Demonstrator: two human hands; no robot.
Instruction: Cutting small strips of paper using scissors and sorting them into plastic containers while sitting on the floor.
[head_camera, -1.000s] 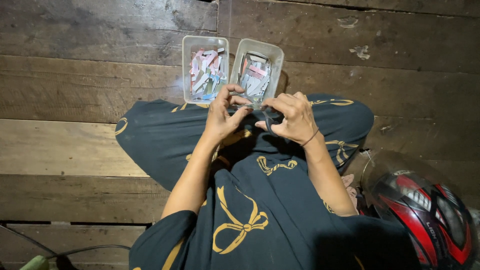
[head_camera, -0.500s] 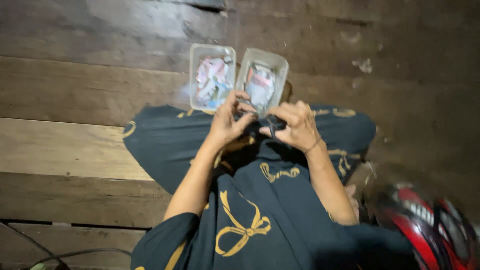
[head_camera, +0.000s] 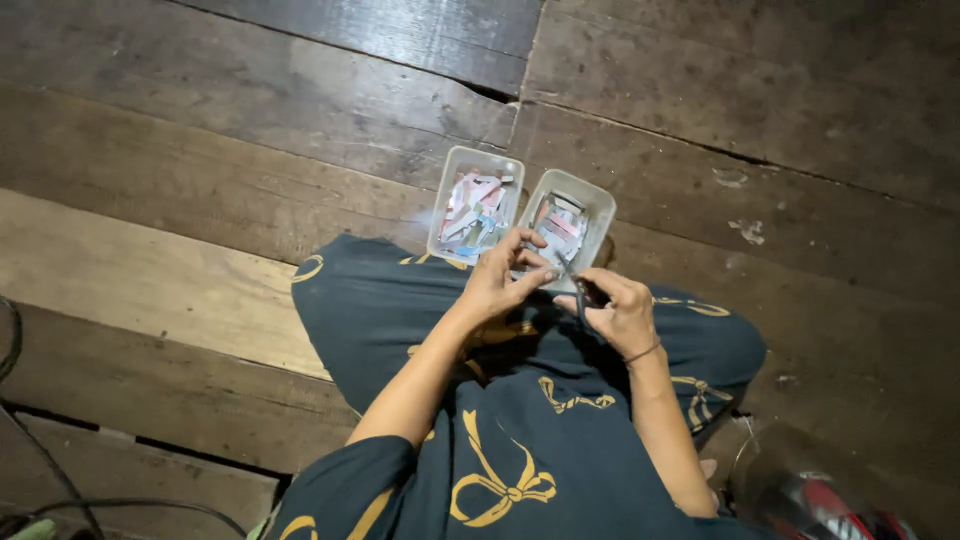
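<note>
I sit cross-legged on a wooden plank floor in dark trousers with gold bow prints. My left hand (head_camera: 503, 282) is raised over my lap with its fingertips pinched on a small pale piece, right at the near rim of the right tray. My right hand (head_camera: 622, 312) sits beside it and grips a thin dark tool (head_camera: 580, 296) that points toward the left fingertips. Two clear plastic trays stand side by side just beyond my knees. The left tray (head_camera: 440, 205) and the right tray (head_camera: 600, 215) both hold several small pink, white and blue pieces.
A red and black helmet (head_camera: 830, 500) with a clear visor lies on the floor at the bottom right. Dark cables (head_camera: 45, 470) run along the bottom left. The planks have wide gaps and cracks beyond the trays.
The view has swung, so hands and trays now sit further right and lower. Both hands stay close together by the right tray, with the fingers working slightly.
</note>
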